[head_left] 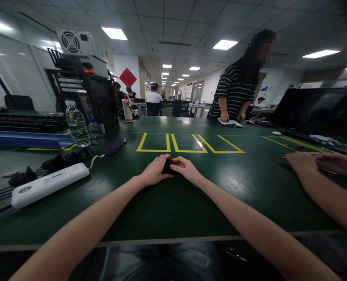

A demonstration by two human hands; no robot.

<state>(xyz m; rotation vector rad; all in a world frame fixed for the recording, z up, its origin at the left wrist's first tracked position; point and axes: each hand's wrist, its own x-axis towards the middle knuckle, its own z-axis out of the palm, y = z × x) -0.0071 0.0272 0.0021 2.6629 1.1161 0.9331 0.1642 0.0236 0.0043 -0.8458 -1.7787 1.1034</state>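
Both my hands meet at the middle of the dark green tabletop (173, 210), around a small black object (167, 166). My left hand (156, 171) is wrapped about its left side, with the thumb low and the fingers over the back. From the right, my right hand (185, 168) pinches it between thumb and fingers. Much of the object is covered by my fingers, and its kind cannot be made out. It is on or just above the table, nearer to me than the yellow tape outlines (172, 151).
A white power strip (50, 185) and black cables lie at left, before water bottles (77, 125) and an open computer case (99, 97). A co-worker's hands (302, 164) are at the right. Across the table a person in a striped shirt (234, 88) stands over papers (230, 122).
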